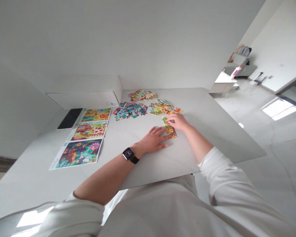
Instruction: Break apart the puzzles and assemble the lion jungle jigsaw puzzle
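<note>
A small joined strip of jigsaw pieces [171,131], green at the top and red-orange at the bottom, lies on the table in front of me. My left hand [154,140] rests flat beside it, fingers spread, with fingertips touching its left edge. Over the strip's upper end, my right hand [178,121] has its fingers pinched on a green puzzle piece [164,120]; the fingers partly cover it. Just beyond are a yellow-orange pile of puzzle pieces [160,107], a blue-purple pile [130,110] and a pale multicoloured pile [142,95].
Left of the piles lie printed picture sheets [80,153] and a dark phone [70,118]. A white box [84,97] stands behind them against the wall. The white table's [219,131] right edge borders a shiny floor, with a small white cabinet [223,80] farther off.
</note>
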The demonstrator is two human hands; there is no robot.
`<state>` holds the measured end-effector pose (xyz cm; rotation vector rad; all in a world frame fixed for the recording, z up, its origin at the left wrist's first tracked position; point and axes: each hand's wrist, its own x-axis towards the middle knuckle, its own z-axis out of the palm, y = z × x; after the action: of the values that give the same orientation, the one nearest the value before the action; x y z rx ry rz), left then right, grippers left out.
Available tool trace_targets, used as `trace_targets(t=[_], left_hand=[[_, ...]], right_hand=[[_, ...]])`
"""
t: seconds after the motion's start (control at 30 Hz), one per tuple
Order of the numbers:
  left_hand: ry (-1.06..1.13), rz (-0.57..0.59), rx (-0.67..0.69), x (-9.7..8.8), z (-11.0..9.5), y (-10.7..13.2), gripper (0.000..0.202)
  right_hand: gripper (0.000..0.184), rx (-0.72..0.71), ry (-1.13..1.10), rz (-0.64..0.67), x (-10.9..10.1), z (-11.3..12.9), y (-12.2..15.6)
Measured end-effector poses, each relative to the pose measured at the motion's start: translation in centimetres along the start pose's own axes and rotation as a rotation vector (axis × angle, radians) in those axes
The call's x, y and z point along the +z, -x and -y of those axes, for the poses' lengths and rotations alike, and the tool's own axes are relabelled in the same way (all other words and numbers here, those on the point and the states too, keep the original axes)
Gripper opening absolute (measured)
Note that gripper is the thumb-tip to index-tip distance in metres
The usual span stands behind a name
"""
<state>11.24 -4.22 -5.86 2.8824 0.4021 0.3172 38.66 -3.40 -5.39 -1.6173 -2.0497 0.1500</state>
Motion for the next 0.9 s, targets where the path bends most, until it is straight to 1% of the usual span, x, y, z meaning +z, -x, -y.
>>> trace_targets(t=[0.23, 0.37, 0.57, 0.77, 0.9], left_hand=[[0.043, -0.012, 0.029, -0.3, 0.1, 0.3, 0.057], [0.060, -0.029, 0.032, -0.3, 0.2, 0.3, 0.054], [0.056, -0.020, 0.029, 0.0, 0.5, 0.2, 0.053], [0.055, -0.025, 0.030, 0.2, 0.6, 0.2, 0.053], [0.037, -0.040, 0.047, 0.1, 0.5, 0.2, 0.051]], right_hand=[[0.019, 0.041, 0.072, 0.047, -0.3, 0.6, 0.3], [0.019, 0.045, 0.113, 0.084, -0.5, 0.6, 0.6], [0.021, 0.074, 0.154, 0.151, -1.1, 1.2, 1.0], [0.019, 0.114, 0.256, 0.144, -1.1, 2.3, 1.3], [0.019, 0.098, 0.257, 0.130, -1.0, 2.5, 1.5]])
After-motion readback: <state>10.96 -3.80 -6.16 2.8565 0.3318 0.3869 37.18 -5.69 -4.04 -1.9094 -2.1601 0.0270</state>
